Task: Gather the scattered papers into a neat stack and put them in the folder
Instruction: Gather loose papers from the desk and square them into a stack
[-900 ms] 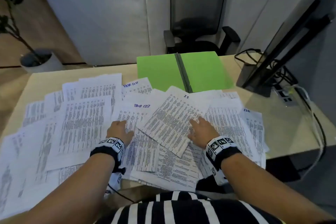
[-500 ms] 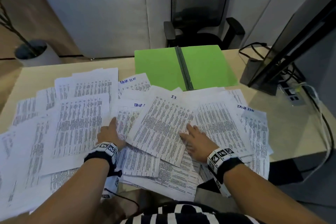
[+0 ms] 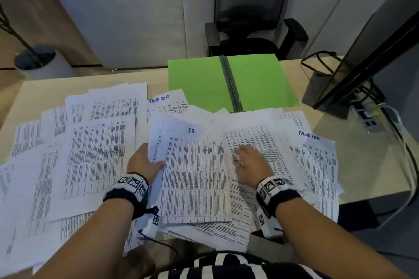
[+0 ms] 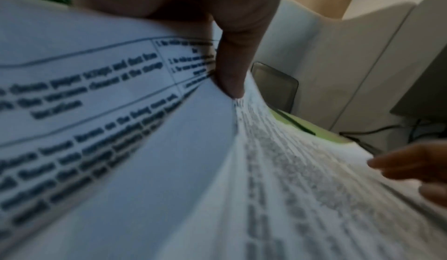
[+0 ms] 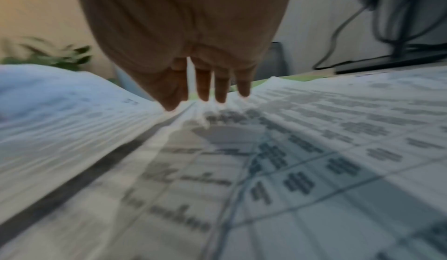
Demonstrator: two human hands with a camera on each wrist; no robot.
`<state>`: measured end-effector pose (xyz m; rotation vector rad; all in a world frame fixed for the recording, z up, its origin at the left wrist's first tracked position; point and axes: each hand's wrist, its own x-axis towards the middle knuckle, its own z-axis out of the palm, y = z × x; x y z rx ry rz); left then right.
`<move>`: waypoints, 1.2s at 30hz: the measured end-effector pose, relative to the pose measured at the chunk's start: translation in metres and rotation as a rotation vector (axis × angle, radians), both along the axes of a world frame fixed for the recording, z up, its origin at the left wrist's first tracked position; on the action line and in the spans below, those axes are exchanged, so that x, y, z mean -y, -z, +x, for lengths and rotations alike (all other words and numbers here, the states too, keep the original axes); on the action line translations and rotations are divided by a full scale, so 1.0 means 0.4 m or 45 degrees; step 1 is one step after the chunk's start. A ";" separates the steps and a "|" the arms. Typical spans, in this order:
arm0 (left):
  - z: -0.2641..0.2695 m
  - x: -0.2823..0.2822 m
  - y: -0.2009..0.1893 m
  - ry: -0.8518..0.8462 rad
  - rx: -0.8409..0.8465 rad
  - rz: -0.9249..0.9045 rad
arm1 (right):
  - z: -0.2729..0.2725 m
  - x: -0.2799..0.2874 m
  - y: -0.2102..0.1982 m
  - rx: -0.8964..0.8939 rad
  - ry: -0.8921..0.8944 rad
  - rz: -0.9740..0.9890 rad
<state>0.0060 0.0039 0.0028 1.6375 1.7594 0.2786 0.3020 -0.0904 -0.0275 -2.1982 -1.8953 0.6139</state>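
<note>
Hands, head view: left hand point(image 3: 145, 163) at the left edge of a central sheaf of papers point(image 3: 195, 172), thumb laid over the top sheet, fingers hidden beneath, so it grasps the sheaf; forearm enters from 7 o'clock. Right hand point(image 3: 250, 162) lies palm down on the overlapping sheets just right of the sheaf, fingers extended toward 11 o'clock, gripping nothing; forearm enters from 5 o'clock. Both wrists carry black bands with printed markers. Loose papers cover the desk point(image 3: 362, 165) from 9 o'clock round to 3 o'clock. Green folder point(image 3: 256, 81) lies open and flat at 12 o'clock, its near edge under the farthest sheets. Only this view shows the monitor point(image 3: 367, 59) at 2 o'clock, the office chair point(image 3: 251, 36) behind the folder, and the plant pot point(image 3: 40, 61) at 10 o'clock.

Left wrist view: thumb point(image 4: 232, 69) pressed onto the raised paper edge; sheets bowed upward, a detail the head view lacks. Fingertips of the right hand at 3 o'clock; folder a green sliver beyond.

Right wrist view: four fingers point(image 5: 205, 86) straight, close together, tips touching the printed sheets; thumb not visible. Text blurred.
</note>
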 end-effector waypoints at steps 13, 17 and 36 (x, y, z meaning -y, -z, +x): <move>-0.031 -0.054 -0.080 -0.420 0.480 0.318 | 0.192 0.004 0.009 -0.010 0.873 -0.317; -0.030 -0.063 -0.037 -0.375 0.320 0.125 | 0.180 -0.017 -0.044 -0.028 0.716 0.059; -0.047 0.026 0.069 -0.171 0.123 -0.270 | 0.042 -0.103 -0.257 0.088 0.207 1.168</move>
